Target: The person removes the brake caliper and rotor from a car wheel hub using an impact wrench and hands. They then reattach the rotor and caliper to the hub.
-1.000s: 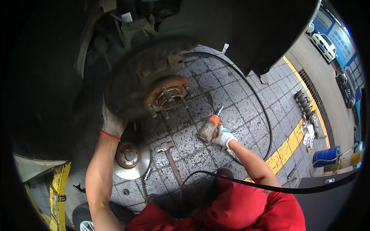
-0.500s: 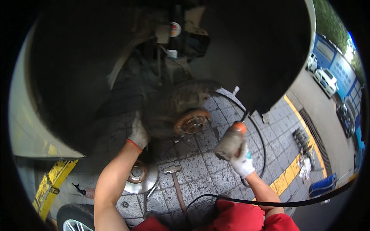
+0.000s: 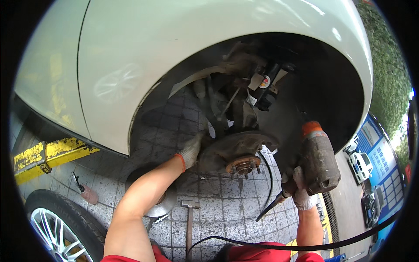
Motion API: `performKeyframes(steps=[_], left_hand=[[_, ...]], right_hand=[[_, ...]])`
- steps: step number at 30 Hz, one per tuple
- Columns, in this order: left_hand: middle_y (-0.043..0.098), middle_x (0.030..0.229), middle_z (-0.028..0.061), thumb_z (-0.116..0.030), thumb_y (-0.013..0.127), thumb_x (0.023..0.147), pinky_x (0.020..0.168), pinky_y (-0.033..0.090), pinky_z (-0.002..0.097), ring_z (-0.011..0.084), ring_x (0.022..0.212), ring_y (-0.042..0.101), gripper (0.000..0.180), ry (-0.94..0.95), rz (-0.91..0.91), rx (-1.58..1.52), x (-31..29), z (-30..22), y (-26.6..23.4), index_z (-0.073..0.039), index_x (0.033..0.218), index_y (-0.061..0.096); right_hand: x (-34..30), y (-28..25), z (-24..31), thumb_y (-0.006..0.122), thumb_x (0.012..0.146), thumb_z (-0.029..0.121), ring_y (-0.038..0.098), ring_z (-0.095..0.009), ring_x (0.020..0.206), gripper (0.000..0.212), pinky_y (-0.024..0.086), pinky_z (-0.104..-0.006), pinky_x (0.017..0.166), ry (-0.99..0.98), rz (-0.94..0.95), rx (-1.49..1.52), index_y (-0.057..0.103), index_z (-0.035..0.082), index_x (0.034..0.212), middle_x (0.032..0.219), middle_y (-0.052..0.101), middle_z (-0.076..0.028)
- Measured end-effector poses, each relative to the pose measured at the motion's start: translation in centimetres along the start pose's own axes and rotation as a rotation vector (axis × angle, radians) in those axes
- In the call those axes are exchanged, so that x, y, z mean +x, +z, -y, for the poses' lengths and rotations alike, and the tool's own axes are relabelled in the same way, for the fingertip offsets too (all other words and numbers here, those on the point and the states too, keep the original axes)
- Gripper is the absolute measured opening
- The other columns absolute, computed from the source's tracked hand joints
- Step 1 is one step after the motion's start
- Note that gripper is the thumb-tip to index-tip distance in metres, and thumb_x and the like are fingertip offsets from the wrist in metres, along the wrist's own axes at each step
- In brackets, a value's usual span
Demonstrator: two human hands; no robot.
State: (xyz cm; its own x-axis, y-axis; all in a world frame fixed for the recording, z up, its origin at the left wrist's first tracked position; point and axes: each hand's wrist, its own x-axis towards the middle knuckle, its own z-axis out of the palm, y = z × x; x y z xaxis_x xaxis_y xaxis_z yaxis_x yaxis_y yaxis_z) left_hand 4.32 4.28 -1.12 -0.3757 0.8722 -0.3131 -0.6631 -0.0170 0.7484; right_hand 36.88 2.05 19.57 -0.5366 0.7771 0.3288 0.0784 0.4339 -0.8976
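Note:
My right hand (image 3: 302, 192), in a whitish work glove, is wrapped round the handle of an impact wrench (image 3: 322, 163) with a grey, worn body and an orange nose. The wrench is held up at the right of the wheel arch, nose upward, apart from the hub. My left hand (image 3: 190, 152), gloved with an orange cuff, reaches in behind the left edge of the brake dust shield (image 3: 218, 150); its fingers are hidden there. In front of the shield sits a rusty wheel hub (image 3: 243, 167) with studs. Above it, a dark strut (image 3: 268, 81) stands inside the arch.
A pale car fender (image 3: 174, 39) arches overhead. A yellow lift arm (image 3: 61, 153) is at left, with a wheel (image 3: 54, 231) below it. On the tiles lie a brake disc (image 3: 168, 205) and a hammer (image 3: 190, 212). An air hose (image 3: 271, 177) curves near the wrench.
The wrench has been raised and moved right, its nose now pointing up. The view has shifted, showing more of the fender. My left hand stays by the shield.

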Motion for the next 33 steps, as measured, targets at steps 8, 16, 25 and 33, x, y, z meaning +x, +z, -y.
performKeyframes(steps=[8, 16, 25, 33], left_hand=[[0.043, 0.151, 0.0213, -0.069, 0.047, 0.089, 0.113, 0.032, 0.0371, 0.0318, 0.137, 0.044, 0.093, 0.071, 0.052, 0.095, 1.8, 1.0, -1.3, 0.003, 0.148, 0.040], [0.048, 0.143, 0.0202, -0.059, 0.054, 0.094, 0.105, 0.046, 0.0412, 0.0297, 0.127, 0.053, 0.077, -0.027, 0.253, -0.048, -5.8, -5.3, 3.1, -0.004, 0.146, 0.044], [0.058, 0.132, 0.0164, -0.049, 0.057, 0.093, 0.097, 0.050, 0.0361, 0.0241, 0.116, 0.059, 0.062, -0.076, 0.356, 0.063, -5.2, -5.3, 3.4, -0.003, 0.134, 0.055], [0.061, 0.123, 0.0152, -0.041, 0.053, 0.096, 0.091, 0.051, 0.0370, 0.0245, 0.106, 0.061, 0.048, -0.009, 0.281, 0.105, -3.2, -3.6, 1.8, -0.002, 0.124, 0.061]], right_hand=[[3.0, 4.9, 2.1, 0.070, 0.088, 0.027, 0.062, -0.019, 0.063, 0.045, 0.050, -0.0299, 0.056, 0.126, 0.257, -0.011, 0.055, 0.000, 0.121, 0.079, 0.062, -0.009], [5.8, 7.8, 2.2, 0.072, 0.089, 0.019, 0.062, -0.016, 0.063, 0.048, 0.054, -0.0289, 0.051, 0.204, 0.415, 0.107, 0.053, -0.001, 0.127, 0.107, 0.066, -0.014], [9.0, 9.0, 5.2, 0.068, 0.092, 0.017, 0.065, -0.020, 0.067, 0.047, 0.055, -0.0306, 0.052, 0.300, 0.507, 0.007, 0.050, -0.003, 0.130, 0.108, 0.068, -0.019], [13.0, 10.4, 7.3, 0.065, 0.095, 0.021, 0.069, -0.022, 0.083, 0.044, 0.060, -0.0318, 0.067, 0.429, 0.593, 0.019, 0.054, -0.006, 0.128, 0.105, 0.068, -0.020]])
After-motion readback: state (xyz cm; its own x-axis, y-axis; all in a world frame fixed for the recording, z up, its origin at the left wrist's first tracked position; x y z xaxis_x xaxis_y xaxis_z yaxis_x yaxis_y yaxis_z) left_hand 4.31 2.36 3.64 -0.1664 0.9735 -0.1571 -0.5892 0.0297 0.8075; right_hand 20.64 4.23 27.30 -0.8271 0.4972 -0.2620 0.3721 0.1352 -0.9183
